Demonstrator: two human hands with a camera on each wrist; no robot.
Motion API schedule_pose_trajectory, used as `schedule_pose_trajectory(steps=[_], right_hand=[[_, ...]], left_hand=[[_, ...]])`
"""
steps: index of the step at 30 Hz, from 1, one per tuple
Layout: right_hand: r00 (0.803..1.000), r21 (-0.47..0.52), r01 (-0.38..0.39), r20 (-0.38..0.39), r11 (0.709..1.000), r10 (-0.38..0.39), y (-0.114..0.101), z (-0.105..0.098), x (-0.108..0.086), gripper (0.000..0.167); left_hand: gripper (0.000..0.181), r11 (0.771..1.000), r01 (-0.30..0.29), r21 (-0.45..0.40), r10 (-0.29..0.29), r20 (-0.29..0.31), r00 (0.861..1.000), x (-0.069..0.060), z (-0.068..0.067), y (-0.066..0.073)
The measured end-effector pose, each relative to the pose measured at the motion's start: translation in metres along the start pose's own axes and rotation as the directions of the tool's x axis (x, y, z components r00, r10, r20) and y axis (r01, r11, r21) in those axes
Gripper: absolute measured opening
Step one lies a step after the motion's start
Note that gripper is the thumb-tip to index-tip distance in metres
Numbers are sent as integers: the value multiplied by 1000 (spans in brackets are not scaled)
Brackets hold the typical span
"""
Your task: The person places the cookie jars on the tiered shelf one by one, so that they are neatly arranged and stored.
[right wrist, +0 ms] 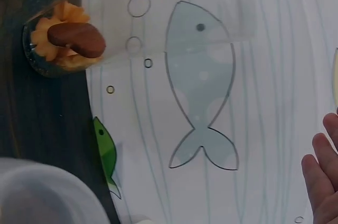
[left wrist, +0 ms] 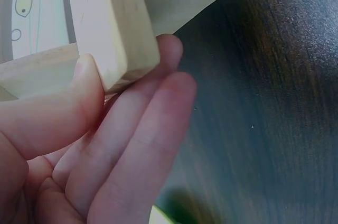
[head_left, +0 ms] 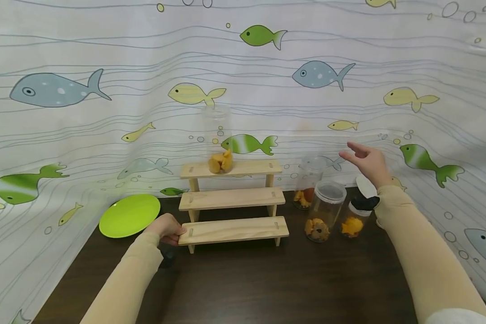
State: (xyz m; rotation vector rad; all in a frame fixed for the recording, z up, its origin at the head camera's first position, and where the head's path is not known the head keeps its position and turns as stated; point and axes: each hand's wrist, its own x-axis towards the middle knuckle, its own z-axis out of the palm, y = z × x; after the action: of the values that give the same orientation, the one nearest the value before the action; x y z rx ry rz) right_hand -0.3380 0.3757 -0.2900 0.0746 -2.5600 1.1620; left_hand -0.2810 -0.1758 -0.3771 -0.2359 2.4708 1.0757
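A pale wooden three-step display stand (head_left: 232, 230) stands on the dark table. My left hand (head_left: 166, 228) grips the left end of its lowest step, thumb on one face and fingers beneath; the left wrist view shows this wooden end (left wrist: 113, 28) close up. On the top step is a clear jar (head_left: 216, 130) with yellow-orange pieces at its bottom. My right hand (head_left: 368, 164) is raised above the jars on the right, fingers extended and holding nothing. Nearest it are a tall clear jar (head_left: 312, 168) with orange and brown pieces and a wider lidded jar (head_left: 328, 204) with ring-shaped pieces.
A small jar (head_left: 353, 220) of orange pieces, with a black object (head_left: 364, 203) at its top, stands at the right beside a white item (head_left: 365, 186). A lime-green plate (head_left: 130, 216) lies left of the stand. Fish-printed cloth (head_left: 146, 54) hangs behind and at both sides.
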Motion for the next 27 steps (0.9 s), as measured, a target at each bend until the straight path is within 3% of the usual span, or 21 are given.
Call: schedule_pose_trajectory(steps=[9,12,19,27], right_hand=[[999,69,8,52,998,-12,4,19,8,82],[997,54,4,78,999,-8,8,25,11,81],[985,61,37,164,997,-47,12,41,16,80],[975,19,54,215,998,-57,17,47,18,82]], left_hand=[[31,1000,1,5,-2,32,999,4,-2,-1],[31,1000,-3,-2,4,47,999,6,-2,-1],[30,1000,8,9,-8,19,1000,1,-1,0],[29,1000,-2,-11,2,29,1000,3,-2,-2]])
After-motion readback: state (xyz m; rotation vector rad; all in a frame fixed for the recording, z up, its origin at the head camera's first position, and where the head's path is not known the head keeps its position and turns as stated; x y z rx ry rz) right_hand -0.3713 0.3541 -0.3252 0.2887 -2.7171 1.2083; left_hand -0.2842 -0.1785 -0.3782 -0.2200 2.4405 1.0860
